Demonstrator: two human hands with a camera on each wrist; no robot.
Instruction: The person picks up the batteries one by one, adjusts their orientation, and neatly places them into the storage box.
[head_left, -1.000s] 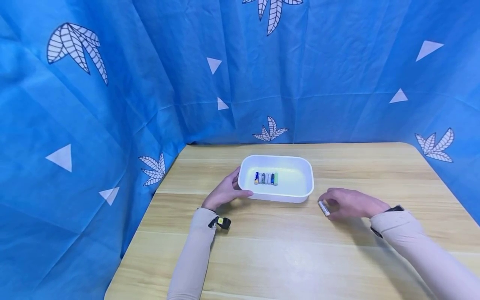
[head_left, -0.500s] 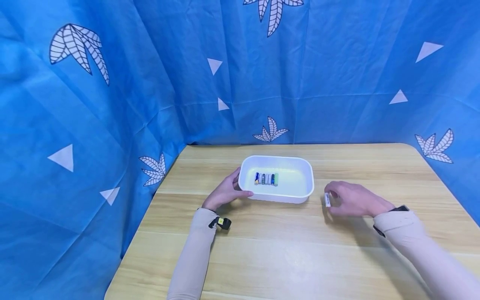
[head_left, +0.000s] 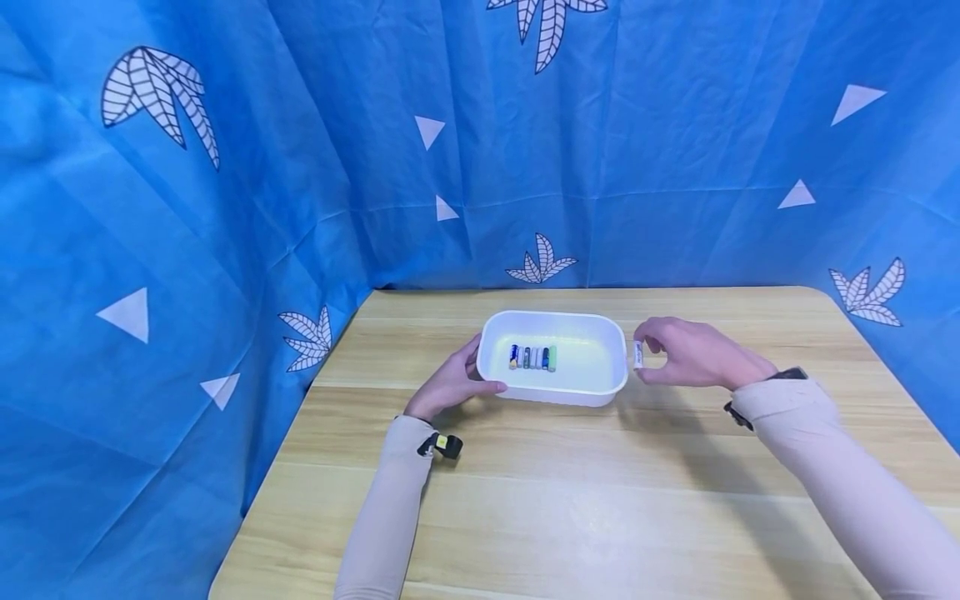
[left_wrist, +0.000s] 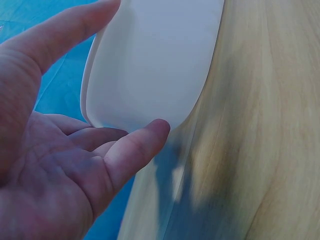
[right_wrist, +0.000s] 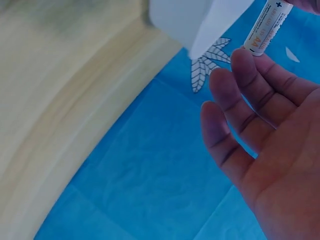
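Note:
A white plastic tub (head_left: 555,397) stands on the table, and a row of several batteries (head_left: 527,358) lies side by side inside it, left of its middle. My left hand (head_left: 448,385) grips the tub's left end, thumb on the front wall and fingers behind. In the left wrist view thumb and fingers spread along the tub's end (left_wrist: 150,55). Just off the tub's right end, my right hand (head_left: 693,354) pinches a white AA battery (head_left: 638,354) by its two ends. The right wrist view shows orange AA lettering on this battery (right_wrist: 267,27), its plus end up.
The wooden table (head_left: 525,525) carries the tub near its back edge. A blue curtain (head_left: 675,150) with white leaf and triangle prints hangs behind and to the left. Straps with small devices sit on both wrists, such as the left wrist camera (head_left: 448,447).
My right hand has lifted the white battery off the table and moved it back and slightly left, up to the tub's right end. The battery has turned upright in view. My left hand stays put.

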